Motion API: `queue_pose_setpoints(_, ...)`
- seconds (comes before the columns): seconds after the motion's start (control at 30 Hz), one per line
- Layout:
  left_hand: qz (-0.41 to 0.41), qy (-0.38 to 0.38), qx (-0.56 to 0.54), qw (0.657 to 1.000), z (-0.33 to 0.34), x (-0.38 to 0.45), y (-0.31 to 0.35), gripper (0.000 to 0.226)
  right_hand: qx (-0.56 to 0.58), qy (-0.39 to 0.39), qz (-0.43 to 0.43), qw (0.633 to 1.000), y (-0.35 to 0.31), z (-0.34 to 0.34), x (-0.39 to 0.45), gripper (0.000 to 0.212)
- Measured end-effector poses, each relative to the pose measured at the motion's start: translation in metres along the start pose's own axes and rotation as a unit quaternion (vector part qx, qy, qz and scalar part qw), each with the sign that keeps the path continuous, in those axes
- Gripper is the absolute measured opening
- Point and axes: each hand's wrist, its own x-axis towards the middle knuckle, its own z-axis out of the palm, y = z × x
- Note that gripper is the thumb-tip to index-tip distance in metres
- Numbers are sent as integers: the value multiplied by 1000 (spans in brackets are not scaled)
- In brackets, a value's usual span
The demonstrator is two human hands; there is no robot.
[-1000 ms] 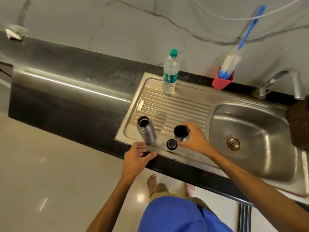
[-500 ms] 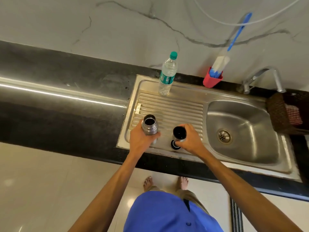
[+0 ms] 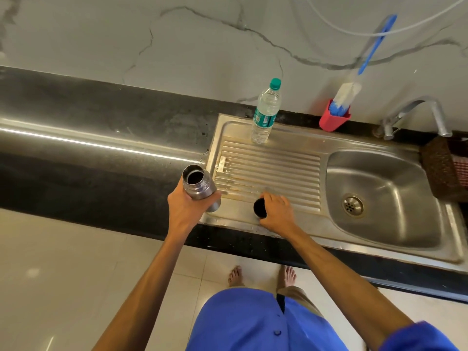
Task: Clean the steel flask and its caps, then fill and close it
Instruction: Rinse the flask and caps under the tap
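Left hand grips open cylindrical steel flask, lifted over front-left corner of ribbed steel drainboard. Right hand closed on dark round cap resting there. Risk: smooth flask slipping from one-handed hold; cap knocked toward sink basin.

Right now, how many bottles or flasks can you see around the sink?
2: the open steel flask held in the left hand over the drainboard's left edge, and a capped plastic water bottle standing at the drainboard's back edge. None seems hidden.
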Motion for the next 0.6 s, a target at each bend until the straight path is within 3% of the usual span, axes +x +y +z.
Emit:
queue_pose_setpoints(0.17, 22, -23, 10, 999, 5, -2, 23, 67, 73, -4, -26, 997, 10, -19, -5, 103)
queue_pose_setpoints(0.27, 43, -62, 23, 997, 21, 0, 53, 67, 186, -5, -43, 982, 27, -57, -19, 106)
queue_pose_setpoints(0.43, 88, -133, 40, 986, 83, -13, 113, 90, 283, -24, -83, 955, 48, -116, -52, 118)
queue_pose_setpoints(0.6, 123, -197, 46, 972, 163, -39, 165, 91, 449, 45, -66, 890, 85, -147, -79, 100)
